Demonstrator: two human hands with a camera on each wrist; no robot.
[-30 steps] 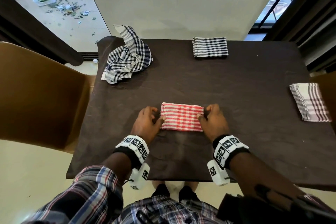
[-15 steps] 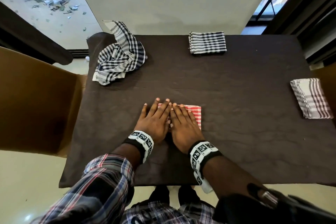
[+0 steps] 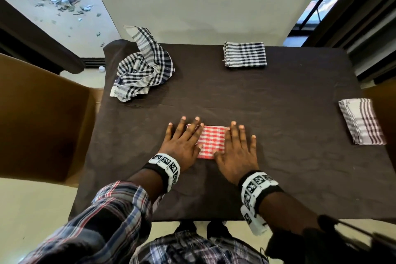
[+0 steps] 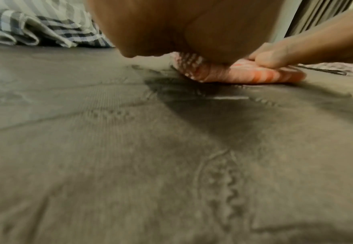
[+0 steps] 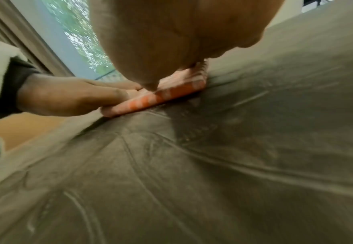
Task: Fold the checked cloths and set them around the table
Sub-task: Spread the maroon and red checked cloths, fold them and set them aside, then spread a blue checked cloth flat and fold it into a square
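Note:
A folded red checked cloth (image 3: 211, 142) lies flat near the front middle of the dark table (image 3: 278, 156). My left hand (image 3: 184, 141) presses flat on its left end with straight fingers, and my right hand (image 3: 237, 148) presses flat on its right end. The wrist views show the red cloth (image 4: 255, 74) (image 5: 161, 97) squeezed under both palms. A crumpled black checked cloth (image 3: 143, 68) lies at the far left corner. A folded black checked cloth (image 3: 245, 54) sits at the far edge. A folded brown-striped cloth (image 3: 362, 121) sits at the right edge.
A brown chair (image 3: 40, 120) stands close against the table's left side. Another chair's edge (image 3: 383, 111) shows at the right. A white wall (image 3: 203, 0) rises just behind the table. Pale floor lies below the front edge.
My hands went from pinching the red cloth's ends to pressing together on its middle, then slid apart; now they lie flat at both ends with its centre showing.

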